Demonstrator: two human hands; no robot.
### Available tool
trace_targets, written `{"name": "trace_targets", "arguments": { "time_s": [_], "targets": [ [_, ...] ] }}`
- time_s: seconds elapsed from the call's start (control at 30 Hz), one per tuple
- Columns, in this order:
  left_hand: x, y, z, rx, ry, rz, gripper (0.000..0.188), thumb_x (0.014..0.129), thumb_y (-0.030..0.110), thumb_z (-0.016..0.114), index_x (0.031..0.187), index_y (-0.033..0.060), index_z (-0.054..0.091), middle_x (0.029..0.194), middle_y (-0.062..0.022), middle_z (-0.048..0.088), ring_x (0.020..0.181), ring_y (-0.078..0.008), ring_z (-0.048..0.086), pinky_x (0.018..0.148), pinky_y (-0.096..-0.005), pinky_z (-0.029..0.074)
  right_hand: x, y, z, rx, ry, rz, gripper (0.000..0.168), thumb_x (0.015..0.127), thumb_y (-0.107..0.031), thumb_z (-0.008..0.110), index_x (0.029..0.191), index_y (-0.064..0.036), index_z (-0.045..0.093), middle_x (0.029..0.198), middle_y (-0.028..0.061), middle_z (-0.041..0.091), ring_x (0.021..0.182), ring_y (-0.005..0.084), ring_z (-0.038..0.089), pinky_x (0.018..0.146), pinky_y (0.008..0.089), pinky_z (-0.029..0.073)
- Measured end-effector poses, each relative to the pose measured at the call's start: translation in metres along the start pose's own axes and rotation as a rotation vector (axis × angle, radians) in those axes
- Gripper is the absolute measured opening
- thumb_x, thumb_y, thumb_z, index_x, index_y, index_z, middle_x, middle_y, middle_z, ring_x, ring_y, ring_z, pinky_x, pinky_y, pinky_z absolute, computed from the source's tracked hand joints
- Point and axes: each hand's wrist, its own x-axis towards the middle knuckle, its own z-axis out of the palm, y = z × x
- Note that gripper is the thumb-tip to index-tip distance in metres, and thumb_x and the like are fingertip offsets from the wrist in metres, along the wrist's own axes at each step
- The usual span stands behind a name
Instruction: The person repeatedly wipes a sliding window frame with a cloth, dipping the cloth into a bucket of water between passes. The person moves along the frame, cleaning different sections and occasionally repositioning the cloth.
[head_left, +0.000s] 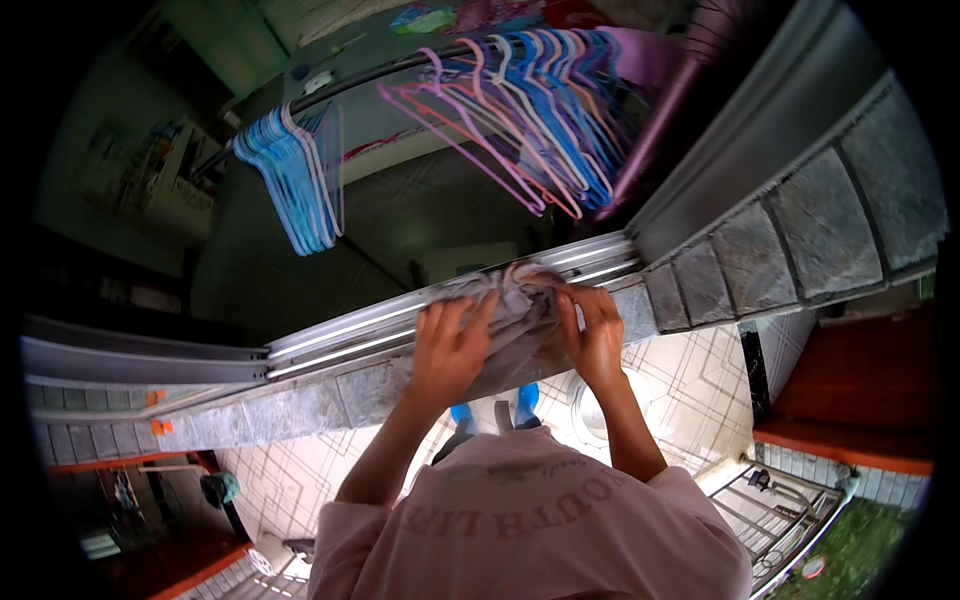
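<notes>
A wet-looking greyish cloth (534, 330) lies bunched over the aluminium window track (360, 330) and hangs across the stone-tiled sill (292, 411). My left hand (450, 349) grips its left side, with the fingertips at the track. On the other side, my right hand (598, 330) holds a fold of the cloth between thumb and fingers. Part of the track under the cloth is hidden.
Plastic hangers hang from a dark rod (390, 77) beyond the window, with blue ones (292, 184) at left and mixed colours (540, 120) at right. A metal frame (720, 150) borders the right side. A white bucket (637, 405) stands below on the tiled floor (697, 375).
</notes>
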Motion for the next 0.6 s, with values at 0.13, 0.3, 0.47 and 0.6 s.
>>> {"name": "trace_targets", "arguments": {
  "time_s": [0.13,0.3,0.47,0.6],
  "targets": [
    [-0.07,-0.033,-0.033,0.032,0.115,-0.189,0.043,0.077,-0.005,0.066,0.118,0.0046,0.07,0.108,-0.0126,0.062,0.092,-0.0316,0.061,0.078,-0.0426,0.049,0.026,-0.013,0.037,-0.297,-0.08,-0.14,0.024,0.093,-0.03,0.071,0.102,-0.008,0.068,0.095,0.0087,0.069,0.093,0.0298,0.062,0.085,0.0441,0.045],
    [-0.088,-0.058,-0.046,0.089,0.112,-0.234,0.043,0.078,-0.003,0.067,0.12,0.001,0.067,0.115,-0.0141,0.065,0.099,-0.0314,0.061,0.082,-0.043,0.049,0.032,-0.013,0.073,-0.524,-0.032,-0.177,0.03,0.093,-0.037,0.071,0.094,-0.007,0.064,0.088,0.0081,0.069,0.09,0.0293,0.063,0.087,0.0434,0.044],
    [-0.048,-0.058,-0.012,0.063,0.01,-0.127,0.042,0.085,0.01,0.064,0.126,0.0,0.064,0.122,-0.012,0.065,0.115,-0.0298,0.058,0.095,-0.0428,0.046,0.031,-0.023,0.083,-0.593,0.005,-0.118,0.038,0.091,-0.043,0.073,0.091,-0.007,0.062,0.086,0.0102,0.068,0.088,0.0303,0.063,0.087,0.0442,0.043],
    [-0.035,-0.065,0.017,0.041,-0.033,-0.111,0.043,0.091,0.017,0.067,0.13,0.0017,0.06,0.132,-0.0122,0.06,0.122,-0.0303,0.053,0.103,-0.0451,0.042,0.029,-0.031,0.082,-0.525,0.006,-0.104,0.037,0.09,-0.04,0.075,0.096,-0.006,0.061,0.09,0.0098,0.067,0.09,0.0307,0.062,0.09,0.0451,0.042]
  ]
}}
